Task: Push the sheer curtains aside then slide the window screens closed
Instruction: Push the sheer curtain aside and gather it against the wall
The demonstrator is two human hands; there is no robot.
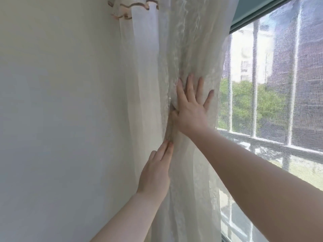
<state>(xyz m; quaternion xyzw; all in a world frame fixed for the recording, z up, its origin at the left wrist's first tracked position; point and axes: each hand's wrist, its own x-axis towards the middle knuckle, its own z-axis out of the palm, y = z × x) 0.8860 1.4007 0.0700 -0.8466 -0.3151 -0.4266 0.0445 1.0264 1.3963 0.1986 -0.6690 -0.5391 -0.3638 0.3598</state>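
Observation:
A cream sheer curtain (pixel 188 49) hangs bunched in folds against the left side of the window, beside the wall. My right hand (pixel 190 107) lies flat on the bunched fabric with fingers spread, its thumb tucked into a fold. Lower down, my left hand (pixel 155 173) presses on the curtain's left folds with fingers straight and together. To the right, the window screen (pixel 279 88) shows as a fine mesh across the opening, with white bars and trees behind it.
A plain white wall (pixel 61 110) fills the left half of the view. A ruffled brown-trimmed valance (pixel 129 9) tops the curtain. A dark green frame (pixel 258 16) runs along the window's upper edge.

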